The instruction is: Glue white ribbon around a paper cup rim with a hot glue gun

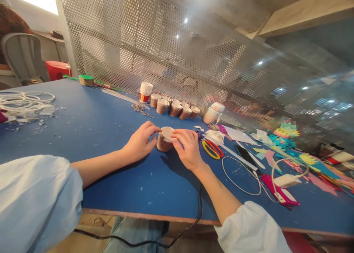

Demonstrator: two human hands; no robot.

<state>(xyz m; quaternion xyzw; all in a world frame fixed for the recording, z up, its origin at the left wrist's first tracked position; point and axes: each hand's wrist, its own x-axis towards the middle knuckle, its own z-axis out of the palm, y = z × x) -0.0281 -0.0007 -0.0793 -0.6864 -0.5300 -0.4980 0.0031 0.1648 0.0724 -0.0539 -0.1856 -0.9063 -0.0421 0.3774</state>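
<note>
A paper cup wrapped in brown material, with an uneven whitish rim, stands upright on the blue table in front of me. My left hand is at its left side, fingers curled, with the index fingertip at the rim and the thumb close to the wall. On the other side, my right hand has its fingers over the right edge of the rim and its thumb against the cup. The fingertips partly cover the rim, so their exact grip is hard to see.
Behind stand several wrapped cups, a stack of paper cups and a white bottle. To the right lie yellow and red rings, a phone, a pink pack and paper scraps. Coiled white cord lies left; a black cable crosses the front edge.
</note>
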